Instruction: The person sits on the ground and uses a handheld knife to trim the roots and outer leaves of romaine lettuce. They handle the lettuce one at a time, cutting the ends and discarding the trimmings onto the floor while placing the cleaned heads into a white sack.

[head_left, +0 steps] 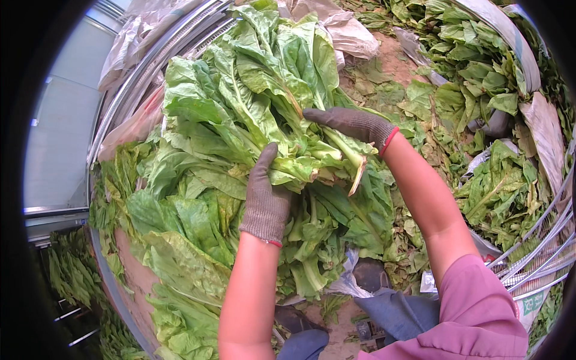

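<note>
A thick bunch of large green leaves (pixel 252 90), apparently tobacco, is between my two hands, stalk ends towards my right and leaf tips fanning away. My left hand (pixel 267 198), in a grey-brown knit glove with a red cuff edge, grips its near side, thumb on top and fingers hidden beneath. At the far right side, my right hand (pixel 353 123) in a matching glove lies along the stalks, its fingers partly hidden. One thick stalk end (pixel 357 168) sticks out browned below my right hand. Directly under the bunch lies a pile of more leaves (pixel 193 220).
Metal rods with teeth (pixel 153 58) stand at the upper left, beside pale panels (pixel 67 135). More metal rods (pixel 540 265) lie at the lower right. Woven plastic sacking (pixel 346 33) and leaf heaps (pixel 477 67) cover much of the ground. My shoes (pixel 371 274) are close to the pile.
</note>
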### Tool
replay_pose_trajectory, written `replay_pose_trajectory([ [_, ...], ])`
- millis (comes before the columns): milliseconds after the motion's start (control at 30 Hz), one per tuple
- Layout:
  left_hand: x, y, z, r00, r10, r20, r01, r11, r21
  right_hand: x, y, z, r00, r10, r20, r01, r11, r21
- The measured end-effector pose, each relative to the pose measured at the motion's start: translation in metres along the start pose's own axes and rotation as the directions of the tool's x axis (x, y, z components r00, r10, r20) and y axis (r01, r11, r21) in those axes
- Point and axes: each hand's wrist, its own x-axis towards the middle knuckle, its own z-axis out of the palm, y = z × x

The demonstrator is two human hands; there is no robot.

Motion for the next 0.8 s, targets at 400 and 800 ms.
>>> replay_pose_trajectory([
  [400, 0.014, 0.000, 0.000, 0.990, 0.056, 0.130, -0.075, 0.986, 0.146, -0.006, -0.015, 0.024, 0.978, 0.119, -0.174, -0.130, 0.990, -0.055],
  [800, -0.073, 0.043, 0.000, 0.988, 0.116, 0.103, -0.135, 0.970, 0.202, -0.053, -0.099, 0.058, 0.983, -0.023, -0.181, 0.039, 0.995, 0.088],
])
